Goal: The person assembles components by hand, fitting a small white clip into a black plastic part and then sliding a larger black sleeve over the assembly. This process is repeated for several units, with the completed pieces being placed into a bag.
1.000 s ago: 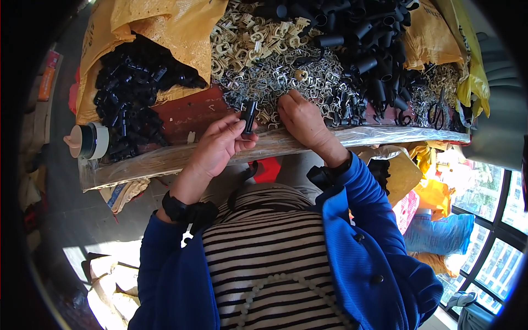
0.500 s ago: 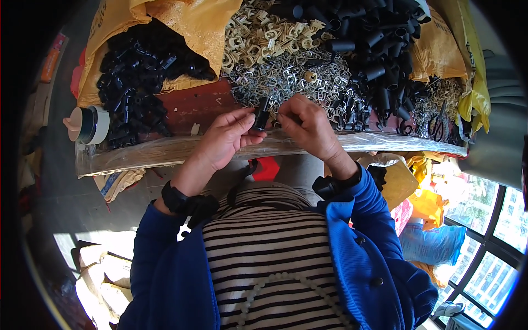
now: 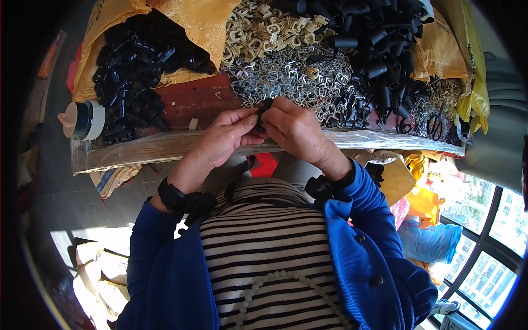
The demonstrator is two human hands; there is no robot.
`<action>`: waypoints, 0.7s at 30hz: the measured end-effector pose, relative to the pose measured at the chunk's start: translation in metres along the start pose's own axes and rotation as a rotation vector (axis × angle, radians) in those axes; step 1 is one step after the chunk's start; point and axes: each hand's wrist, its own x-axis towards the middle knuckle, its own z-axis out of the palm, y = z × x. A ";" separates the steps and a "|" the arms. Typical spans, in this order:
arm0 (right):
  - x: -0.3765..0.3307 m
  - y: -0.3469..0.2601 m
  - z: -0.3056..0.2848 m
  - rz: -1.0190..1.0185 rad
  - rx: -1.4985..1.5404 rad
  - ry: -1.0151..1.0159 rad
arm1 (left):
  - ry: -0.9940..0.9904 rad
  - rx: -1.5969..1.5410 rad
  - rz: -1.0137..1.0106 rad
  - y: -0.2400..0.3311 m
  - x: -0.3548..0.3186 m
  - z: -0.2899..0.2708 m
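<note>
Between the fingers of my left hand [image 3: 223,137] is a small black plastic tube piece [image 3: 266,105], held near the table's front edge. My right hand [image 3: 294,125] has closed in on the same piece from the other side, its bent fingers covering most of it. Whether a small part sits in the right fingertips is hidden. Just beyond the hands lies a heap of small silvery metal clips [image 3: 297,80]. Behind it are beige plastic clips [image 3: 269,33]. A pile of black tubes [image 3: 377,71] spreads to the right.
At the left, an orange woven sack [image 3: 201,27] spills black plastic fittings [image 3: 129,71]. A round white-and-dark container [image 3: 94,120] stands at the table's left corner. Black-handled scissors [image 3: 437,125] lie at the right. Clear plastic wraps the table edge [image 3: 148,153].
My right hand has moved left, from beside the black tube piece onto it. The left hand keeps its hold in nearly the same place.
</note>
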 end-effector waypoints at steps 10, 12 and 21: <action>0.005 -0.001 0.014 0.135 0.061 0.037 | -0.032 0.105 -0.026 0.010 -0.001 -0.006; 0.003 0.000 0.011 0.137 0.123 0.060 | -0.034 0.066 -0.053 0.010 -0.001 -0.005; -0.049 0.053 -0.038 0.446 -0.270 -0.023 | -0.021 -0.012 -0.032 0.013 0.001 0.004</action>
